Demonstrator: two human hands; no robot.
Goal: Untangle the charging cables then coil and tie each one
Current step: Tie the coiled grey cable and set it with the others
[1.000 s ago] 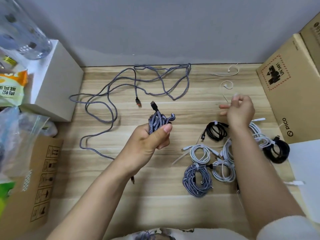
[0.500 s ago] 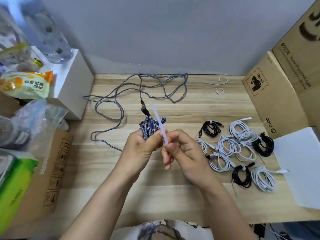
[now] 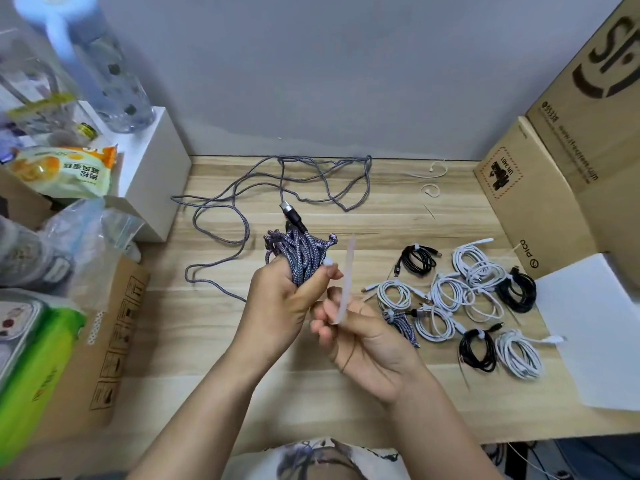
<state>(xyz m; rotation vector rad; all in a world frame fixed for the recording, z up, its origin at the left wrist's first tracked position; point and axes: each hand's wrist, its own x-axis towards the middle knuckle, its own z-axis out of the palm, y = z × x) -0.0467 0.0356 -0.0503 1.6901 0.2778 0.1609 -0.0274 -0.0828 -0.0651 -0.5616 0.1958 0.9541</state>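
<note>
Your left hand (image 3: 277, 303) grips the coiled bundle (image 3: 298, 254) of blue-grey braided cable above the middle of the desk (image 3: 214, 341), fingers and thumb curled round its lower part. The loops fan out above the fist, and a plug (image 3: 292, 214) sticks up from the far side of the bundle. The rest of that cable, the loose run (image 3: 242, 202), trails off to the left and back across the desk in slack, crossing loops reaching the wall.

Your right hand (image 3: 363, 344) sits just right of the left, pinching a pale tie strip (image 3: 346, 282) between thumb and fingers. The strip stands nearly upright, close beside the bundle (contact between the two cannot be confirmed; the strip is blurred).

To the right on the desk lies the group of finished coils (image 3: 467, 299), each bound at one point: several white, three black, and one braided coil (image 3: 401, 323) partly hidden behind your right hand. Some white coils overlap one another. Two spare ties (image 3: 431, 190) lie curled near the back edge, well apart from the coils.

Cardboard boxes (image 3: 554, 168) stand along the right side, with a white sheet (image 3: 595, 334) in front. At the left are a white box (image 3: 152, 174), a bottle (image 3: 107, 74) on top of it, a snack packet (image 3: 65, 171) and a further carton (image 3: 104, 341).
</note>
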